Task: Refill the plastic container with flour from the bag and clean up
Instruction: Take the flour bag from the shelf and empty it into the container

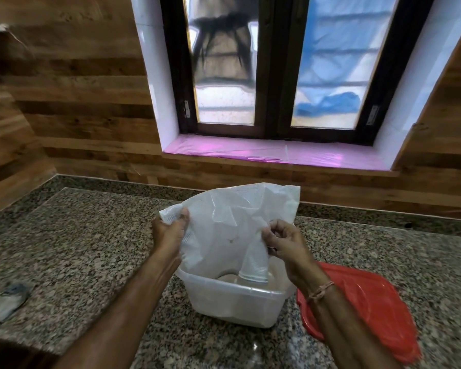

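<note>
White plastic bag (224, 230) over container (234, 302), left hand (171, 233) gripping its edge, right hand (282, 243) pinching its fold

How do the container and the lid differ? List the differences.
The container is translucent white; the lid is red. The container is a deep open tub; the lid is flat. The container sits under the bag; the lid lies aside, to its right. Both rest on the counter.
</note>
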Demonstrator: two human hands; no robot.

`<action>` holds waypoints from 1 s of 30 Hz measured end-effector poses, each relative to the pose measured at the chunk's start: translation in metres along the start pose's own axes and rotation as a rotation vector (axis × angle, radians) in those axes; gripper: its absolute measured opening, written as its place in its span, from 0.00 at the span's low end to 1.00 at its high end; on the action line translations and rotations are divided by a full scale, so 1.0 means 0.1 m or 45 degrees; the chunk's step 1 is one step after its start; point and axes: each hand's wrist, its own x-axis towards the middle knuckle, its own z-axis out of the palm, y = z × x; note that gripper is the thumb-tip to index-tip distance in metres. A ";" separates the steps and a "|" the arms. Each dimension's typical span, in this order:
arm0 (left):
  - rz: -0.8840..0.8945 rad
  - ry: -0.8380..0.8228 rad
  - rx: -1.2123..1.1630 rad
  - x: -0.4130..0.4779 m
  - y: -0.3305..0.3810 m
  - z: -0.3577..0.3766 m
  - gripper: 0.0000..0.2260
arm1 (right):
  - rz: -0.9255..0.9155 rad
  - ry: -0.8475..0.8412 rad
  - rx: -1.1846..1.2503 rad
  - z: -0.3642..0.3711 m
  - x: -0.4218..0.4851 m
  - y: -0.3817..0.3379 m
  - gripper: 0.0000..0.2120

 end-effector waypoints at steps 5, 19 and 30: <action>-0.057 -0.061 -0.046 0.03 0.04 -0.05 0.07 | -0.418 0.374 -0.516 -0.15 0.02 0.06 0.07; 0.124 -0.581 0.117 0.02 0.18 -0.33 0.16 | -0.219 0.348 0.021 -0.47 0.20 -0.10 0.08; 0.234 -0.490 -0.041 -0.03 0.26 -0.17 0.05 | -0.225 0.253 -0.387 -0.56 0.06 0.01 0.06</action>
